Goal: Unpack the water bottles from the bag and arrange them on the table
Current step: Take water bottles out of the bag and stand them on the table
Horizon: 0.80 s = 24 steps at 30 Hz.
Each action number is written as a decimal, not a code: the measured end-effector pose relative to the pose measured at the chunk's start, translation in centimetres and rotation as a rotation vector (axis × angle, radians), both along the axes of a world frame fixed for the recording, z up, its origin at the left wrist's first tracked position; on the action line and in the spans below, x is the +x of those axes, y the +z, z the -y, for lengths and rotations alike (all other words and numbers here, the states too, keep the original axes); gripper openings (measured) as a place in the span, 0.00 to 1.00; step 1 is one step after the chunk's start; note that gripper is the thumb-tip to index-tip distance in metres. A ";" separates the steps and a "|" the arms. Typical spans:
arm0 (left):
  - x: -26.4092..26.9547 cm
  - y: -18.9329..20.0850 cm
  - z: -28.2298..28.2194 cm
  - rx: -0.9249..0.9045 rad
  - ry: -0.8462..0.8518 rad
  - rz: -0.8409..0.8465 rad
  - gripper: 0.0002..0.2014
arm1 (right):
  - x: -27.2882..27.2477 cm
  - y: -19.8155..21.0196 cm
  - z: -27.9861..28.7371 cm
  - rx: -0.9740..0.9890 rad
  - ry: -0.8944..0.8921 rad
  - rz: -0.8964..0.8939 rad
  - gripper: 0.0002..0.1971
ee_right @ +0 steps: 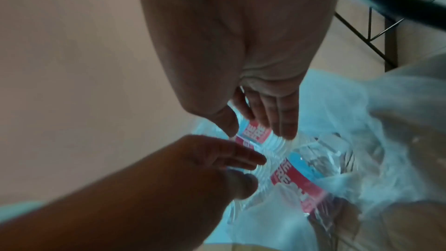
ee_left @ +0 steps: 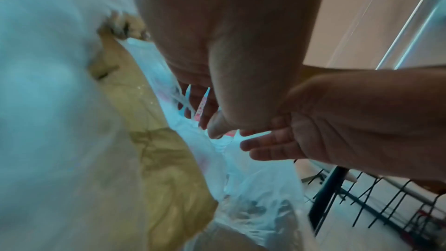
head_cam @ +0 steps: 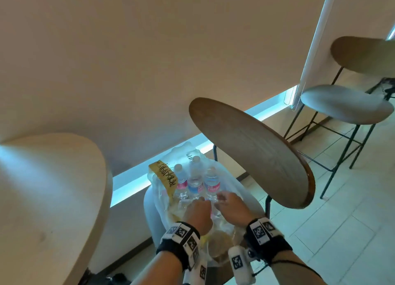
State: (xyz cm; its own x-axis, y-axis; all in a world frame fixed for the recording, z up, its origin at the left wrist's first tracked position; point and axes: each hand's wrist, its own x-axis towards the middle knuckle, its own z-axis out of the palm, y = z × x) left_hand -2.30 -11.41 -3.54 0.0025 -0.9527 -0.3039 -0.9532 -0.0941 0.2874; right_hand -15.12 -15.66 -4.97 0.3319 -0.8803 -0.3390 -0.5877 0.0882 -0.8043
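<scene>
A clear plastic bag point(head_cam: 239, 190) with a yellow taped label sits on a pale chair seat point(head_cam: 149, 212). Three water bottles point(head_cam: 195, 179) with red and blue labels stand upright at its far side. Both hands are at the bag's mouth. My left hand point(head_cam: 203, 200) reaches in, fingers straight and thumb apart, with clear plastic point(ee_left: 253, 178) around it. My right hand point(head_cam: 222, 196) hovers open beside it. In the right wrist view its straight fingers point(ee_right: 282, 121) lie over a lying bottle point(ee_right: 264, 137); a second bottle point(ee_right: 296, 182) lies nearer. The left hand point(ee_right: 255, 171) comes in from below.
A pale round table point(head_cam: 53, 188) stands to the left, higher than the bag. The chair's dark wooden back point(head_cam: 252, 152) rises right of the bag. Another stool point(head_cam: 346, 105) with black metal legs stands at the far right on the tiled floor.
</scene>
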 end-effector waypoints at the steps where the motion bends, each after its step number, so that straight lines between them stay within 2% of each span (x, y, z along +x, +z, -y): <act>1: 0.4 -0.2 0.3 0.017 -0.010 0.030 0.19 | 1.1 -0.2 0.0 -0.031 -0.015 -0.007 0.18; 5: 0.9 -2.1 0.8 -0.008 -0.061 0.155 0.21 | 3.8 -1.0 -0.7 -0.135 -0.186 -0.018 0.28; 10: 1.2 -4.7 2.2 0.035 -0.094 0.292 0.30 | 5.1 -2.1 0.5 -0.220 -0.281 0.027 0.30; 13: 1.1 -5.6 2.2 0.054 -0.120 0.403 0.32 | 5.7 -2.9 1.4 -0.260 -0.292 0.083 0.34; 15: 0.9 -5.8 2.2 0.054 -0.135 0.448 0.34 | 5.8 -3.2 1.8 -0.285 -0.298 0.102 0.33; 19: 0.8 -5.1 1.9 0.038 -0.124 0.443 0.32 | 5.0 -2.9 1.9 -0.361 -0.273 0.017 0.26; 24: 0.7 -3.6 0.6 0.087 -0.122 0.437 0.30 | 3.0 -2.0 1.3 -0.413 -0.108 -0.068 0.27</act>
State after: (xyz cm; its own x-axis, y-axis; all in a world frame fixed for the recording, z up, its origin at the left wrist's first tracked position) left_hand -1.56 -12.06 -7.16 0.0377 -0.9251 -0.3778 -0.9888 0.0201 -0.1481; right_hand -12.12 -16.99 -6.95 0.2195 -0.9751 0.0314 -0.6453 -0.1692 -0.7450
